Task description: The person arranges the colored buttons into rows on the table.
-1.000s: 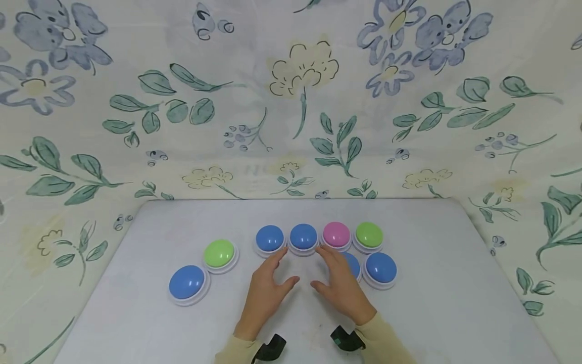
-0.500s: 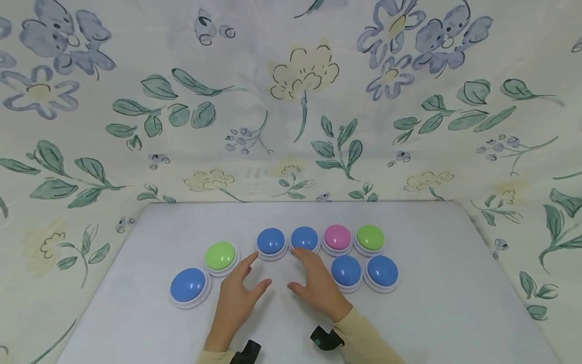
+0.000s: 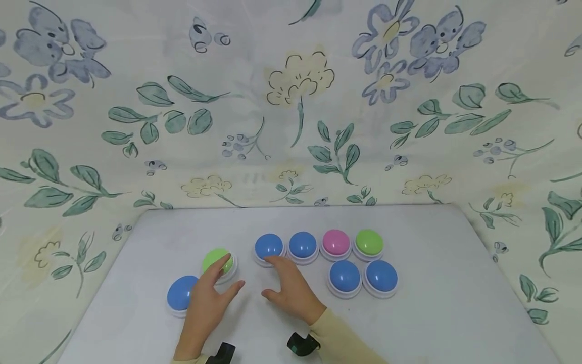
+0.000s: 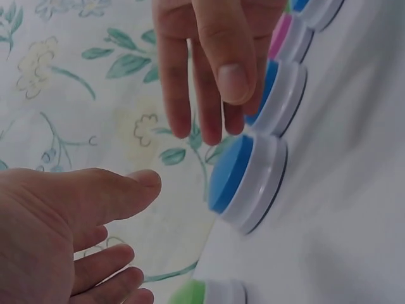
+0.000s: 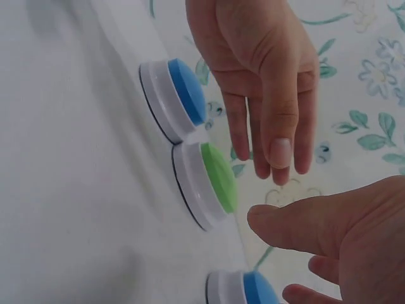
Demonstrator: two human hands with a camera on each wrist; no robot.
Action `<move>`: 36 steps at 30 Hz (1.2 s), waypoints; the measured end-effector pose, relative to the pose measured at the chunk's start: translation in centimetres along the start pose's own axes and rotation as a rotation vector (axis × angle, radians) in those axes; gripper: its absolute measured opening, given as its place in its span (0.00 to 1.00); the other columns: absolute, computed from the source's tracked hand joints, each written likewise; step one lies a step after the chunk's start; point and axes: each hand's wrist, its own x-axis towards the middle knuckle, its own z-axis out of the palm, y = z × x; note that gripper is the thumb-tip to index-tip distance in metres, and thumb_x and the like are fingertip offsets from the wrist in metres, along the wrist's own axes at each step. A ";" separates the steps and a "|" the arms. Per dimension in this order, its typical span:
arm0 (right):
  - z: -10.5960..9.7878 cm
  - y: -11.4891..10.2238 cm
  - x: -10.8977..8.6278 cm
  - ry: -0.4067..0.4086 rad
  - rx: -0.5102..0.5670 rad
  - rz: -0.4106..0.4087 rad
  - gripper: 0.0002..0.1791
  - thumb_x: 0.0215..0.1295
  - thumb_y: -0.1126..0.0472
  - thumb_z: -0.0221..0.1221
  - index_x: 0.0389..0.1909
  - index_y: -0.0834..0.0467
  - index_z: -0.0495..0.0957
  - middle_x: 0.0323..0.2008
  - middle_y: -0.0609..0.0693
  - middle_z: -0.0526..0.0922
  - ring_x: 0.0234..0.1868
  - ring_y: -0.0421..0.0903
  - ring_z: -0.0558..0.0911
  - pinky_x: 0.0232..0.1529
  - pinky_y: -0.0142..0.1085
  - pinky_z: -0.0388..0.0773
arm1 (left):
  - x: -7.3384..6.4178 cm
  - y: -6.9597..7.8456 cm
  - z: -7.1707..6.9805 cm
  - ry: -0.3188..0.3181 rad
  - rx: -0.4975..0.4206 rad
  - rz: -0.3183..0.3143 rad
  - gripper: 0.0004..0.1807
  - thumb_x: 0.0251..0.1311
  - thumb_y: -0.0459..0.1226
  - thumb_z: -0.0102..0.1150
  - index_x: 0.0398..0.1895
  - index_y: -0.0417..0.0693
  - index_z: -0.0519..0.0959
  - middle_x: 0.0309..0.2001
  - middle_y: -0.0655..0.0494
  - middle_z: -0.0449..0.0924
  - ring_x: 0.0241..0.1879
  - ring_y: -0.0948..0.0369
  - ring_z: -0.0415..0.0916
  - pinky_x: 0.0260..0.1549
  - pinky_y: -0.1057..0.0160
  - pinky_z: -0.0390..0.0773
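My left hand (image 3: pixel 206 303), fingers spread and holding nothing, hovers over the left side of the table. It overlaps the left green push button (image 3: pixel 211 258) and the far-left blue button (image 3: pixel 179 293) in the head view. My right hand (image 3: pixel 293 293) is also empty, palm turned inward, its fingertips overlapping the front of a blue button (image 3: pixel 268 244). In the right wrist view a gap separates the right thumb (image 5: pixel 285 221) from the green dome (image 5: pixel 219 177). Each button has a coloured dome on a white round base.
To the right in the back row stand another blue button (image 3: pixel 302 244), a pink one (image 3: pixel 336 242) and a green one (image 3: pixel 369 242). Two blue buttons, one (image 3: pixel 344 276) beside the other (image 3: pixel 382 276), sit in front. Floral cloth (image 3: pixel 291 126) rises behind the white table (image 3: pixel 445 303).
Both hands have moved left together, keeping their spread shape. The right hand has left the front blue and pink buttons, and the left hand now overlaps the left pair. The buttons stay put.
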 end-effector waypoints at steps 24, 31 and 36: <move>3.8 -2.0 3.0 -0.033 0.122 -0.033 0.38 0.60 0.60 0.70 0.71 0.56 0.67 0.70 0.51 0.71 0.66 0.48 0.75 0.66 0.35 0.72 | 2.8 -4.4 -4.2 0.019 0.117 0.127 0.40 0.51 0.30 0.76 0.69 0.36 0.69 0.65 0.34 0.72 0.55 0.34 0.77 0.52 0.41 0.79; 4.8 -2.5 3.8 -0.083 0.181 -0.017 0.39 0.61 0.59 0.69 0.73 0.55 0.65 0.75 0.51 0.64 0.71 0.47 0.68 0.70 0.37 0.68 | 3.6 -5.6 -5.3 -0.105 0.132 0.039 0.42 0.57 0.38 0.73 0.72 0.38 0.65 0.68 0.32 0.67 0.59 0.30 0.72 0.54 0.34 0.76; 5.8 -2.6 4.5 -0.110 0.119 0.036 0.43 0.61 0.56 0.70 0.76 0.52 0.60 0.77 0.50 0.57 0.77 0.47 0.59 0.74 0.43 0.63 | 4.3 -6.3 -5.6 -0.201 0.159 0.020 0.45 0.58 0.43 0.72 0.74 0.36 0.62 0.69 0.30 0.65 0.63 0.30 0.67 0.58 0.31 0.71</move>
